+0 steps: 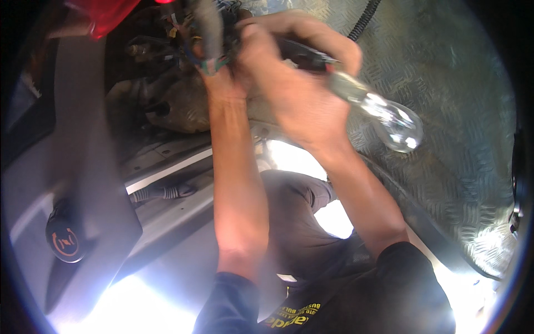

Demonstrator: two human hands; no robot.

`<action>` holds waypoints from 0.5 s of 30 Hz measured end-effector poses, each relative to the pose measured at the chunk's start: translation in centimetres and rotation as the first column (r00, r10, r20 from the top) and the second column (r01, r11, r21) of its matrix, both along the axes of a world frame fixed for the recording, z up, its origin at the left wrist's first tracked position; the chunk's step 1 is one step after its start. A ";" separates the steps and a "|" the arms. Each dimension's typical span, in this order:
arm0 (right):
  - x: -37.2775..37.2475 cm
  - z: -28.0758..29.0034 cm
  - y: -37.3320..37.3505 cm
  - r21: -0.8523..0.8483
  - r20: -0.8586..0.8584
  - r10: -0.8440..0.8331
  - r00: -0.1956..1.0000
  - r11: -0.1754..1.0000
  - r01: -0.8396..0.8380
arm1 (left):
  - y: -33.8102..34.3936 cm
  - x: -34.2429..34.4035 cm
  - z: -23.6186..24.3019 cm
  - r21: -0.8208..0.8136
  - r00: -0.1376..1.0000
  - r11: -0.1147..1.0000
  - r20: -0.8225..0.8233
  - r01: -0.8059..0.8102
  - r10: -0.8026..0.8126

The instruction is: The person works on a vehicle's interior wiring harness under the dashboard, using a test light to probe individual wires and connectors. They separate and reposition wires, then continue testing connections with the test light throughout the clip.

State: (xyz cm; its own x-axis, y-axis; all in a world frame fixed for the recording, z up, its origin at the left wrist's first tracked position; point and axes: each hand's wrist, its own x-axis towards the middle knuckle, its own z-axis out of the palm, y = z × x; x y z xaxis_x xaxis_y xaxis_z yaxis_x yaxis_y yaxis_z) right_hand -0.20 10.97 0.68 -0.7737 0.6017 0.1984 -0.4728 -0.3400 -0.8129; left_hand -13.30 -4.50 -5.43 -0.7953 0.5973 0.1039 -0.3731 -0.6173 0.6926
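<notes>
My left hand [225, 80] reaches up among coloured wires [197, 55] at the top centre; its fingers are blurred and partly hidden. My right hand [297, 106] is closed around a dark, slim object [303, 53] beside the wires. From its grip sticks out a clear glass bulb [397, 125] in a metal base [347, 86], angled down to the right. A pale, blurred thing [211, 25] stands over my left hand; I cannot tell what it is. Red plastic [108, 14] shows at the upper left.
Grey panels [33, 172] with a round black knob [67, 239] line the left. Grimy metal parts [181, 108] lie behind my left forearm. A patterned metal plate [445, 183] fills the right, with a black corrugated tube [367, 19] at the top. My legs [292, 200] show below.
</notes>
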 end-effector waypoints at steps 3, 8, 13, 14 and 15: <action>1.6 1.4 2.6 -0.055 0.207 -0.087 0.975 0.993 0.100 | 4.1 3.3 2.3 -0.424 0.890 0.783 -0.224 -0.456 0.397; 2.4 0.0 2.7 0.248 -0.131 -0.408 0.904 0.869 0.428 | 6.8 6.7 5.3 -0.355 0.848 0.783 -0.355 -0.511 0.393; 0.7 -2.6 1.8 0.415 -0.398 -0.439 0.805 0.697 0.585 | 8.7 9.3 6.8 -0.300 0.784 0.726 -0.280 -0.619 0.553; 0.8 -2.7 1.7 0.430 -0.384 -0.435 0.814 0.696 0.575 | 8.9 9.6 7.0 -0.293 0.762 0.703 -0.281 -0.647 0.584; 0.7 -3.0 1.7 0.448 -0.376 -0.425 0.823 0.694 0.564 | 9.2 9.8 7.3 -0.282 0.752 0.698 -0.270 -0.658 0.601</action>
